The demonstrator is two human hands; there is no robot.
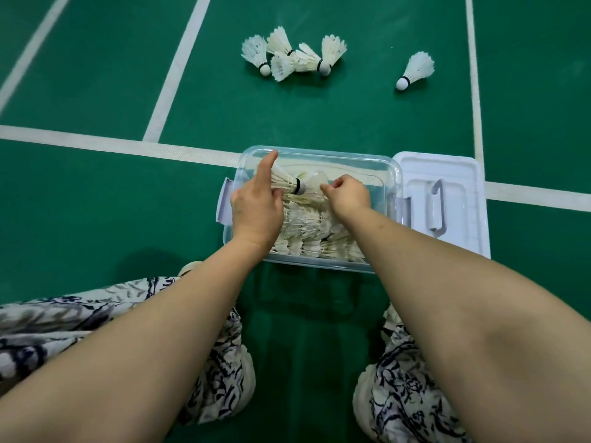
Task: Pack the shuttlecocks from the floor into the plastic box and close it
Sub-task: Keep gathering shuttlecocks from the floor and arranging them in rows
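Note:
A clear plastic box [391, 174] sits on the green court floor in front of my knees, with several white shuttlecocks [313, 231] packed in its near half. My left hand [256, 206] is over the box's left side and grips a shuttlecock [287, 183] by its feathers, cork pointing right, index finger stretched out. My right hand [348, 195] hovers over the box's middle with fingers curled, fingertips next to that cork; whether it pinches something is unclear. The white lid [454, 174] with a grey handle lies flat to the right of the box.
Farther off on the floor lie a cluster of several shuttlecocks [292, 55] and one lone shuttlecock [415, 70] to its right. White court lines [96, 143] cross the floor behind the box. My patterned trouser legs and shoes flank the near floor.

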